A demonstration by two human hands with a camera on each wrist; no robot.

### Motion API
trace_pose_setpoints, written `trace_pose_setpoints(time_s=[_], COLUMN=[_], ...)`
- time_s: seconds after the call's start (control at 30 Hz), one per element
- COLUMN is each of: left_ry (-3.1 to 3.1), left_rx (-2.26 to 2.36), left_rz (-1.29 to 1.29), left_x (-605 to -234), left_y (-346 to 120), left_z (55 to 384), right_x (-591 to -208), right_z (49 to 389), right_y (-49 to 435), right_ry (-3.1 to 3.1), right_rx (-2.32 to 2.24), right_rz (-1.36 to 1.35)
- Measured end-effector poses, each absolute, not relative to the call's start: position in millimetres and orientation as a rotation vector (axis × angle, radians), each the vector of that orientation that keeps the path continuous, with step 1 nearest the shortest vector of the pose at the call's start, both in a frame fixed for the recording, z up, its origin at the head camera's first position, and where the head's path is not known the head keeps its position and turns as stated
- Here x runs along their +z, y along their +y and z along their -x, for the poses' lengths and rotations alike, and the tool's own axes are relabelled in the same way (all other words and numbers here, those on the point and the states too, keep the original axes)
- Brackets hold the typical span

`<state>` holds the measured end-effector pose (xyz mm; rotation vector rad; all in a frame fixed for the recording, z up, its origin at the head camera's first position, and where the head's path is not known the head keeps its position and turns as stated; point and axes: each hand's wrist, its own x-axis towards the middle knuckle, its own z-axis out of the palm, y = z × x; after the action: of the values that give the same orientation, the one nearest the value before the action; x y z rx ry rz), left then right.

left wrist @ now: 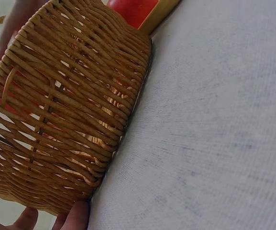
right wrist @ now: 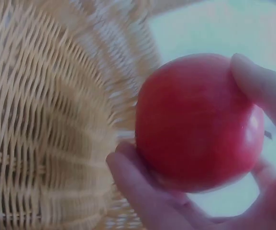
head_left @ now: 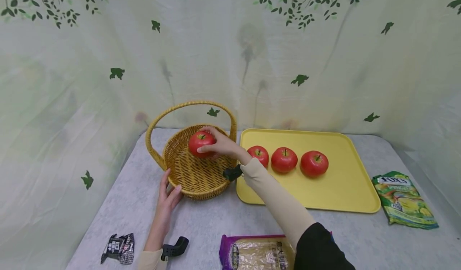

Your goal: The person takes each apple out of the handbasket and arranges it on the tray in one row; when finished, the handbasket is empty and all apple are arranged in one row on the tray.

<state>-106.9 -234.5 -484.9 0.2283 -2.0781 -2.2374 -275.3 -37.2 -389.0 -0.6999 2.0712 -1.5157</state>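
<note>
A red apple (head_left: 201,143) is in my right hand (head_left: 220,145), with thumb and fingers curled around its sides over the wicker basket (head_left: 194,186). In the right wrist view the apple (right wrist: 200,122) shows close up beside the basket's woven wall (right wrist: 47,115). My left hand (head_left: 167,202) touches the outside of the basket at its front left, below the foot of the handle (head_left: 155,156). Its fingertips (left wrist: 78,215) rest low against the weave in the left wrist view. The basket stands on the table, its arched handle upright.
Three apples stand in a row on a yellow tray (head_left: 345,182) right of the basket; one is the middle apple (head_left: 284,160). A green candy bag (head_left: 405,200) lies at far right, a purple-edged package (head_left: 259,254) in front, a small black wrapper (head_left: 119,249) at front left.
</note>
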Motion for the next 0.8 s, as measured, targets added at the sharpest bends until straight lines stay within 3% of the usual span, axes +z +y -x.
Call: trace_pose_setpoints(time_s=[0.4, 0.8], left_ry=[-2.055, -2.053], left_rx=[-2.247, -2.255], left_rz=[-0.228, -0.233], left_x=[-486, -486], left_y=[-234, -233], left_z=[109, 108], right_x=[-351, -353], right_z=[245, 233], right_y=[29, 133], right_ry=[2.045, 2.229], right_rx=[-1.493, -1.471], right_rz=[0.935, 0.675])
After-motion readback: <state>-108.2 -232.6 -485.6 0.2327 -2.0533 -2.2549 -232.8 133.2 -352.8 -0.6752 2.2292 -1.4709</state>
